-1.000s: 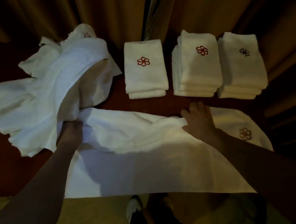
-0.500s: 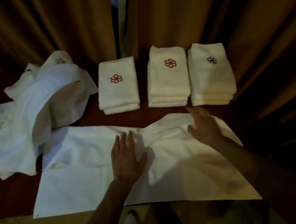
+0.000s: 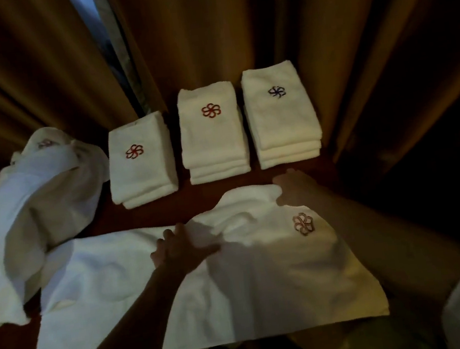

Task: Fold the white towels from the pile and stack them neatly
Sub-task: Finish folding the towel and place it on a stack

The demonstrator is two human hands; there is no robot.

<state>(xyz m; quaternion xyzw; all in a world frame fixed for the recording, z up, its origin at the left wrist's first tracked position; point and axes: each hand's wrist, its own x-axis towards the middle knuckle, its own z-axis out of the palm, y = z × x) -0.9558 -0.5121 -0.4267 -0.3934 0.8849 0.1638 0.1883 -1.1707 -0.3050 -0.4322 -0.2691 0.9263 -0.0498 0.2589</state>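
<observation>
At the far left lies the pile of unfolded white towels [image 3: 31, 206], heaped and crumpled on the dark red table [image 3: 146, 217], its near edge draping over the left end of the spread towel [image 3: 127, 290]. That towel lies flat across the near part of the table, wrinkled toward its far right side, with its near edge hanging just past the table's edge.

The left hand [image 3: 182, 246] rests on the middle of the spread towel, palm down with the fingers straight and slightly splayed, pressing the cloth and gripping nothing.

Beyond it, along the far side by the brown curtains [image 3: 233, 27], stand three stacks of folded towels. The left stack [image 3: 141, 162] is lowest and bears a red flower emblem; the middle stack [image 3: 212, 135] is taller, also with a red emblem; the right stack [image 3: 282, 117] carries a dark blue one. The stacks sit close together but apart.

The right hand [image 3: 295, 187] lies flat at the far right corner of the spread towel, fingers extended over the rumpled edge, holding nothing that can be seen. Just near of it, a pale red flower emblem [image 3: 303, 223] shows on the cloth.
</observation>
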